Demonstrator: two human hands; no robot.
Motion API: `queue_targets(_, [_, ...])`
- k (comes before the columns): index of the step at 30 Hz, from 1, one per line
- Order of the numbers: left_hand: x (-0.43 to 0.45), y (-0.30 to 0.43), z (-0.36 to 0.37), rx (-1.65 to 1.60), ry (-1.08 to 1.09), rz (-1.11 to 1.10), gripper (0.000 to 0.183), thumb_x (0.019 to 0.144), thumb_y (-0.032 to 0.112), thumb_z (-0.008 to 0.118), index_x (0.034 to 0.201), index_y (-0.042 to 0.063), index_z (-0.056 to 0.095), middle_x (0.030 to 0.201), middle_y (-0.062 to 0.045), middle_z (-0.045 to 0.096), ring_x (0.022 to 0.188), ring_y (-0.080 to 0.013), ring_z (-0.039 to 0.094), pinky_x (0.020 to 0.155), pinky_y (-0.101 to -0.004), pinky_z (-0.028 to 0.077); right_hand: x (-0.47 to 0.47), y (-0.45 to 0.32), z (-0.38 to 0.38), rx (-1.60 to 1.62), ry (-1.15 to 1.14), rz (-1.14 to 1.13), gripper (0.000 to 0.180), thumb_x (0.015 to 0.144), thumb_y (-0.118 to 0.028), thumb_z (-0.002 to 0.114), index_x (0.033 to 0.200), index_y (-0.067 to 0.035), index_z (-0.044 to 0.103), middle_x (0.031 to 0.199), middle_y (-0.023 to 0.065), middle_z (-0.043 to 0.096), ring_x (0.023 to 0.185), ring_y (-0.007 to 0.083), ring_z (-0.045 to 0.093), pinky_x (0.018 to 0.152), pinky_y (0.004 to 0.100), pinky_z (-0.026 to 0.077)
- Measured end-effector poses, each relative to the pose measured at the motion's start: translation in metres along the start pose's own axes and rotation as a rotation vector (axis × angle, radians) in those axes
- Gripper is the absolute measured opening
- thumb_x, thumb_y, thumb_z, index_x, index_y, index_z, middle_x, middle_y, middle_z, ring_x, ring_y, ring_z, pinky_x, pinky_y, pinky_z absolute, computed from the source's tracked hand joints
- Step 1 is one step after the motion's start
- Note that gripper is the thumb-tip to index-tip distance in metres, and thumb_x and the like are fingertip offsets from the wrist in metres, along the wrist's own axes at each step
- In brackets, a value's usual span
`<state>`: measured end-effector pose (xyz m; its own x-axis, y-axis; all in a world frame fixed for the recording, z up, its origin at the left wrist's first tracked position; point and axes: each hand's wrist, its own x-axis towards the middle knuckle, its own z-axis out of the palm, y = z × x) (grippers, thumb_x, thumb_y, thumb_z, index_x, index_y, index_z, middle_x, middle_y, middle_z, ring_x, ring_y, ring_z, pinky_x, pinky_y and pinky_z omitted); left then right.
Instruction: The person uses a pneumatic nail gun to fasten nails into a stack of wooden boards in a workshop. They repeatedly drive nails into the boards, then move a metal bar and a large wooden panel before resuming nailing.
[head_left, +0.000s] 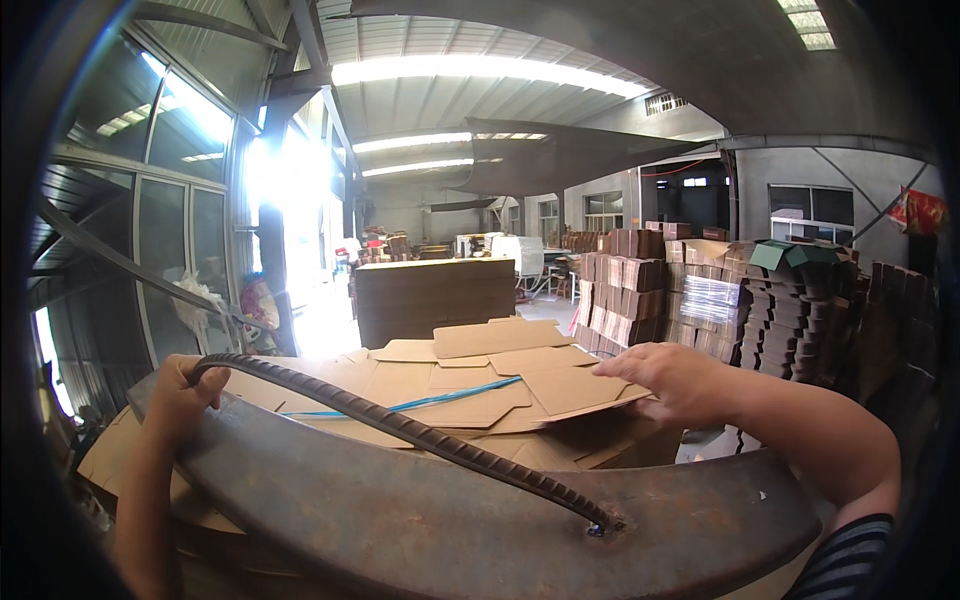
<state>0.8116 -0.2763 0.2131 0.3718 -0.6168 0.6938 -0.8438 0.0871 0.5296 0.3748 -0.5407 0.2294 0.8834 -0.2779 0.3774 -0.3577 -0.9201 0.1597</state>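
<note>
A broad, rust-stained steel plate spans the view in front of me. Welded to its right part is a ribbed steel rebar that slants up to the left. My left hand is closed around the rebar's upper end, beside the plate's left edge. Beyond the plate lie flat cardboard blanks in an uneven pile, with a blue strap across them. My right hand is at the right edge of the pile, fingers stretched out over a blank; whether it touches the cardboard I cannot tell.
Behind the pile stands a tall stack of flat cardboard. Bundled cardboard stacks line the right side, some in clear wrap, with a green carton on top. At left are glazed panels and a steel post beside a bright opening.
</note>
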Motion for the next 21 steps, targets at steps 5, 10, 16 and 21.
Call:
queue_targets(5, [-0.002,-0.001,0.002,0.018,0.03,0.017,0.036,0.082,0.026,0.058,0.054,0.005,0.05,0.049,0.003,0.046,0.048,-0.0053,0.041,0.046,-0.0244,0.032,0.004,-0.011,0.003,-0.113,-0.214,0.084,0.029,0.076,-0.012,0.059,0.105,-0.011,0.063,0.101,0.0116,0.062,0.088,0.0302,0.06,0.077,0.0377,0.047])
queue_targets(10, [-0.001,0.002,0.002,0.056,0.015,0.005,0.037,0.083,0.027,0.058,0.054,0.005,0.049,0.049,0.002,0.046,0.048,-0.0061,0.041,0.046,-0.0253,0.033,-0.017,-0.005,-0.002,0.101,-0.253,0.133,0.036,0.081,-0.009,0.057,0.117,-0.009,0.056,0.107,0.0153,0.06,0.098,0.0324,0.056,0.086,0.0374,0.044])
queue_targets(16, [-0.003,0.009,-0.003,0.037,-0.017,-0.014,0.034,0.082,0.026,0.059,0.057,0.004,0.054,0.051,0.002,0.048,0.05,-0.0063,0.044,0.049,-0.0249,0.036,-0.024,-0.005,-0.004,0.055,-0.204,0.071,0.029,0.082,-0.009,0.06,0.111,-0.007,0.06,0.104,0.0146,0.061,0.096,0.0307,0.058,0.084,0.0351,0.046])
queue_targets(21, [-0.004,0.012,0.0,0.024,-0.026,-0.005,0.032,0.081,0.024,0.06,0.057,0.003,0.053,0.052,0.001,0.049,0.052,-0.0064,0.045,0.05,-0.0249,0.036,-0.014,-0.004,-0.005,0.087,0.165,0.062,0.019,0.083,-0.009,0.059,0.1,-0.005,0.063,0.092,0.0149,0.064,0.083,0.0297,0.062,0.073,0.0334,0.05])
